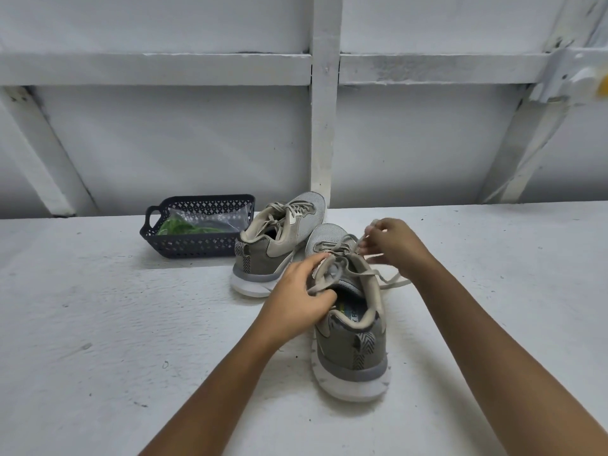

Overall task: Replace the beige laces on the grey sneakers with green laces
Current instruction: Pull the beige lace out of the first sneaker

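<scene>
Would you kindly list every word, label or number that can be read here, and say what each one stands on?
"Y FO": faint, partial print on the insole of the near sneaker; the rest is hidden by the collar.
Far sneaker: no text readable.
Basket and plastic bag: no text visible.

a dark lattice basket (pixel 197 245) with a side handle stands on the white table (pixel 98 324), a clear plastic bag (pixel 214 216) inside it, before a white-beamed wall (pixel 164 143).
</scene>
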The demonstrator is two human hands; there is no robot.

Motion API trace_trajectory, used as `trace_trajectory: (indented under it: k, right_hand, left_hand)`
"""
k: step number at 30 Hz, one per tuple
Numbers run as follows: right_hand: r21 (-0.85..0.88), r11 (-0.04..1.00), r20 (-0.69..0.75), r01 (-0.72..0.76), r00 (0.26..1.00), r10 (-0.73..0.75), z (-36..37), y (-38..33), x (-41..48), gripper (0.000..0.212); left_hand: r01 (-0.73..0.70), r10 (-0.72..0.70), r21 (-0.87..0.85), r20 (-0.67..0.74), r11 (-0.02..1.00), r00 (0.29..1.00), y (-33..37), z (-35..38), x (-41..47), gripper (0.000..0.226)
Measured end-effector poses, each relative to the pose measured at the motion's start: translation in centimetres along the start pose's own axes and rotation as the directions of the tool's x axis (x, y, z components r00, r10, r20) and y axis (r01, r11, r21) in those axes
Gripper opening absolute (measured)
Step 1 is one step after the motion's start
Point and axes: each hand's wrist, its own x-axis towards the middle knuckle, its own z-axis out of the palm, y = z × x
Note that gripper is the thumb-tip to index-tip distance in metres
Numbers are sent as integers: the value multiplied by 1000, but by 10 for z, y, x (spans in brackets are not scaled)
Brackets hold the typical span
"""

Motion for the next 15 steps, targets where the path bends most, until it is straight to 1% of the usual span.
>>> trace_trajectory:
  k: [2, 3, 4, 5, 6, 8, 9, 10, 11, 13, 15]
  right_hand:
    - [144, 989, -144, 26, 990, -5, -6, -5, 6, 24]
    - [191, 981, -192, 36, 981, 2, -8, -7, 8, 25]
    - [220, 975, -204, 29, 979, 17, -10, -7, 9, 24]
    - [224, 975, -174, 2, 984, 38, -11, -6, 9, 22]
    - [191, 981, -113, -36, 992, 58, -10, -4, 7, 22]
    - [21, 996, 38, -89, 995, 88, -5, 3, -1, 25]
    - [-76, 994, 94, -76, 992, 83, -2, 6, -4, 24]
    - [-158, 987, 118, -42, 991, 61, 0, 8, -7, 22]
    - [-218, 976, 109, -3, 994, 28, 3, 9, -8, 22]
    - [-252, 967, 77, 40, 997, -21, 4, 9, -7, 24]
    - [-131, 991, 67, 28, 998, -20, 4, 7, -3, 22]
  left_hand:
    - [-1, 1, 7, -1, 1000, 1000, 1, 0, 0, 69]
    - [1, -1, 6, -2, 1000, 1000, 1, 0, 0, 69]
    - [1, -1, 5, -4, 1000, 1000, 1, -1, 0, 69]
    - [2, -2, 5, -3, 1000, 1000, 1, -1, 0, 69]
    - [-3, 3, 6, -3, 1000, 1000, 1, -1, 0, 68]
    - [-8, 8, 6, -3, 1000, 1000, 1, -1, 0, 66]
    - [-8, 8, 5, -5, 1000, 1000, 1, -1, 0, 67]
    - [-8, 8, 6, -6, 1000, 1000, 2, 0, 0, 68]
    - [-7, 7, 6, -5, 1000, 1000, 2, 0, 0, 70]
    - [-3, 3, 3, -3, 1000, 1000, 3, 0, -1, 70]
    - [-2, 2, 7, -1, 1000, 1000, 3, 1, -1, 71]
